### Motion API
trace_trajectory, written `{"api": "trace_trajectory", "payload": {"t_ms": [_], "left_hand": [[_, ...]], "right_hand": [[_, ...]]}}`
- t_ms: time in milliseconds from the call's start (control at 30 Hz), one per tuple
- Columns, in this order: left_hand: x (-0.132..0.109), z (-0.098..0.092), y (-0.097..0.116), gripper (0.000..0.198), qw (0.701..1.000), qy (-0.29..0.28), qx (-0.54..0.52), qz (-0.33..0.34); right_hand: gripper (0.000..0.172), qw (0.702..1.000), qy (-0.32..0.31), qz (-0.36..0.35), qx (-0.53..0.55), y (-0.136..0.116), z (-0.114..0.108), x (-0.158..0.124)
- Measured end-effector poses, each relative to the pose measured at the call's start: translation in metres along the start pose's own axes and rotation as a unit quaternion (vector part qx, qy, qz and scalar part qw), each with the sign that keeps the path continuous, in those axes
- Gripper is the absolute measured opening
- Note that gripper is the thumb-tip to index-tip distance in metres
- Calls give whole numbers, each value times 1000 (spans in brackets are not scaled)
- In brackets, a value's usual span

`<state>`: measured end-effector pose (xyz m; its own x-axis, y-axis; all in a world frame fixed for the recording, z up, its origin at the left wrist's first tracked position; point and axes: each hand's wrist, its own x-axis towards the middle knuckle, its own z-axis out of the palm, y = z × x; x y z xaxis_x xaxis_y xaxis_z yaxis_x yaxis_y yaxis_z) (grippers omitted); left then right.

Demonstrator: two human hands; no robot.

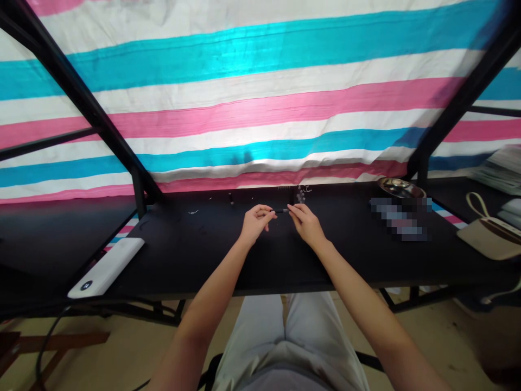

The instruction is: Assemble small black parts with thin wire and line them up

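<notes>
Over the black tabletop (183,255), my two hands meet around a small, thin black stick with a greyish right end (280,210). Its left end is pinched between the thumb and fingers of my left hand (257,221). At the greyish right end, the fingertips of my right hand (305,224) are closed together; whether they grip the stick itself or a tiny part on it is too small to tell. Just behind my right hand lies a cluster of small greyish pieces (300,194). A short black cylinder (231,199) is on the table beyond my left hand.
Thin white scraps (193,212) lie at the back left. A long white device (108,269) rests at the left edge. To the right are a shiny metal bowl (401,188), a blurred-out item (399,218) and a beige pouch (490,236). Black frame bars (87,103) and a striped sheet (260,103) stand behind.
</notes>
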<state>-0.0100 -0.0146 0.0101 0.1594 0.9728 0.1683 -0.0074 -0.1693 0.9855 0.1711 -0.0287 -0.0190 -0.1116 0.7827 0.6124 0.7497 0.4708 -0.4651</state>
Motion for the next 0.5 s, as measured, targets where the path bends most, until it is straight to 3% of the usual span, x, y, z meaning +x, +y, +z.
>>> {"api": "trace_trajectory", "payload": {"t_ms": [200,500], "left_hand": [[-1,1,-4,33,1000,-22,2,15],[-3,2,1,34,999,-29,22,6]], "right_hand": [[42,989,88,-1,116,-3,9,-2],[59,978,35,8,205,-9,14,-7]]}}
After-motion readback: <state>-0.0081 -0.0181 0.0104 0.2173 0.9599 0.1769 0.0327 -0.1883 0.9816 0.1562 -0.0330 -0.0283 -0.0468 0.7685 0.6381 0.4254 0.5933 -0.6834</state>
